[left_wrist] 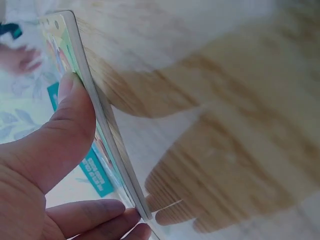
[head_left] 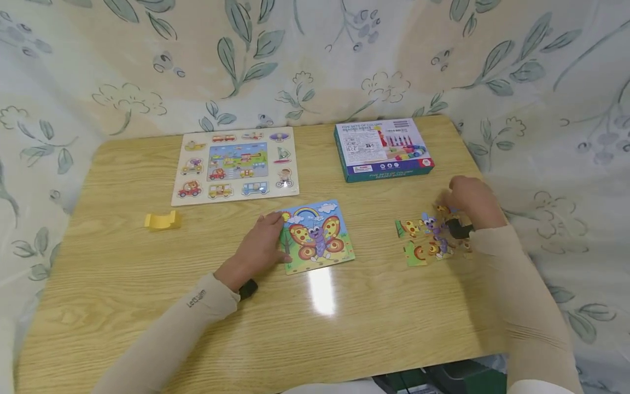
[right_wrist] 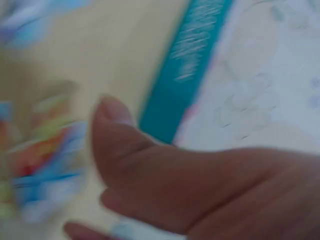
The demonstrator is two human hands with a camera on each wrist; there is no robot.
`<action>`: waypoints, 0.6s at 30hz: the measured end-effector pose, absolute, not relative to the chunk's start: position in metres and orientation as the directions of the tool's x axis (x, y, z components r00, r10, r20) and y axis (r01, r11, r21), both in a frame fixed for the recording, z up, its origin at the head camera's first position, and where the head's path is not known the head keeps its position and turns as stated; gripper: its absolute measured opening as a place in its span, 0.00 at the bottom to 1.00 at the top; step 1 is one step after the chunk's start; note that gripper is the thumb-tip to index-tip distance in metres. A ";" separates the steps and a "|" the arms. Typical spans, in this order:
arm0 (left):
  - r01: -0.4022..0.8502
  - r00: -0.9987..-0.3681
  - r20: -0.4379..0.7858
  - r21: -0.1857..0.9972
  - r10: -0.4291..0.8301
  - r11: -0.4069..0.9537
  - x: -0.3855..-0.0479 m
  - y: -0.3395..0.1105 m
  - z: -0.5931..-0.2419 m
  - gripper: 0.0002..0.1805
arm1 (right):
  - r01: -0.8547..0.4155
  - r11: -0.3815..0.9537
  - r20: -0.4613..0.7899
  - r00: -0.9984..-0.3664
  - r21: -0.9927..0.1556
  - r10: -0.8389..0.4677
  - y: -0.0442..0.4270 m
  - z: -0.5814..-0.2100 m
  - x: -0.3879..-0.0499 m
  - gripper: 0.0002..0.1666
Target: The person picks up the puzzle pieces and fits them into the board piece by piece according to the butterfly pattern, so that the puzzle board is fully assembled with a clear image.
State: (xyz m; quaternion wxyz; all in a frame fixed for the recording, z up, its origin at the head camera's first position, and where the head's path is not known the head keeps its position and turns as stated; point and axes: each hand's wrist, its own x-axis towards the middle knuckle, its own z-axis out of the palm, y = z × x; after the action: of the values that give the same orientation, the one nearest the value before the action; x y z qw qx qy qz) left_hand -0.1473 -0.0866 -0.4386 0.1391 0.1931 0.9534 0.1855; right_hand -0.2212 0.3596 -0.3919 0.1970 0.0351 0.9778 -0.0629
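- On the bench (head_left: pixel 123 262), near its middle, the butterfly board (head_left: pixel 316 242) lies flat, picture side up, with your left grip (head_left: pixel 261 246) at its left side; thumb and fingers stand apart, touching the edge rather than clamped on it.
- Off to the right, your right grip (head_left: pixel 474 202) hovers about the scattered puzzle pieces (head_left: pixel 416 255); its wrist view is blurred, and you cannot tell whether it pinches one.
- Seen edge-on at your left wrist, the board shows a thin, pale rim: likely stiff and light, perhaps wood, and sturdy enough for an ordinary squeeze.
- Underneath, the bench shines enough to mirror your fingers, so the board probably skates at a nudge; contact spread along its left side suits steadying it.
- For a lift, opposite edges offer the surer purchase, clear of the printed face.
- Among the pieces, each looks small, flat and rigid; expect little weight and ready sliding. Take one by its side edges, fingertip against thumb, lightly, since thin corners could chip.
- Beyond them lies the teal-sided box (head_left: pixel 384 150), near your right grip, which makes the near side the freer approach.
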 end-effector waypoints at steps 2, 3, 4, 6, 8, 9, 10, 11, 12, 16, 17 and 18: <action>0.308 -0.889 -0.201 0.404 0.412 0.861 -0.147 -0.086 -0.438 0.50 | 0.132 0.986 -0.406 -0.910 -0.104 0.080 0.374 -0.402 -0.215 0.30; 0.308 -0.889 -0.200 0.403 0.412 0.862 -0.147 -0.086 -0.438 0.50 | 0.142 0.984 -0.401 -0.912 -0.106 0.088 0.380 -0.407 -0.213 0.28; 0.307 -0.889 -0.200 0.404 0.411 0.862 -0.147 -0.086 -0.438 0.50 | 0.150 0.983 -0.385 -0.918 -0.109 0.097 0.383 -0.410 -0.211 0.27; 0.305 -0.891 -0.199 0.405 0.409 0.862 -0.147 -0.086 -0.436 0.50 | 0.146 0.982 -0.331 -0.938 -0.117 0.100 0.389 -0.415 -0.209 0.27; 0.305 -0.890 -0.201 0.405 0.410 0.862 -0.147 -0.086 -0.435 0.50 | 0.141 0.981 -0.298 -0.950 -0.133 0.096 0.392 -0.418 -0.209 0.26; 0.307 -0.889 -0.203 0.404 0.411 0.862 -0.147 -0.086 -0.435 0.51 | 0.142 0.979 -0.295 -0.951 -0.145 0.095 0.393 -0.419 -0.209 0.26; 0.303 -0.889 -0.206 0.405 0.409 0.863 -0.146 -0.086 -0.435 0.51 | 0.144 0.976 -0.294 -0.951 -0.161 0.092 0.394 -0.420 -0.209 0.26; 0.299 -0.889 -0.210 0.405 0.407 0.864 -0.146 -0.086 -0.434 0.51 | 0.153 0.971 -0.296 -0.950 -0.183 0.094 0.395 -0.421 -0.209 0.25; 0.300 -0.889 -0.211 0.403 0.407 0.864 -0.146 -0.086 -0.434 0.51 | 0.164 0.965 -0.298 -0.949 -0.205 0.098 0.396 -0.421 -0.209 0.25; 0.305 -0.888 -0.209 0.398 0.409 0.865 -0.146 -0.086 -0.434 0.50 | 0.214 0.932 -0.287 -0.949 -0.293 0.127 0.394 -0.420 -0.208 0.27; 0.307 -0.888 -0.209 0.397 0.410 0.865 -0.146 -0.085 -0.434 0.50 | 0.199 0.924 -0.256 -0.960 -0.327 0.116 0.392 -0.420 -0.209 0.25; 0.311 -0.887 -0.207 0.395 0.413 0.865 -0.146 -0.085 -0.434 0.50 | 0.175 0.913 -0.222 -0.970 -0.369 0.096 0.388 -0.419 -0.210 0.23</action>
State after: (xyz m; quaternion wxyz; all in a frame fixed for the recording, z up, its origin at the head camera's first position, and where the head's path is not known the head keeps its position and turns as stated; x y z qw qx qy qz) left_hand -0.1464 -0.0851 -0.4343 0.1439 0.1895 0.9548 0.1782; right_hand -0.2102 0.3880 -0.4194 0.1002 0.0698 0.9728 -0.1966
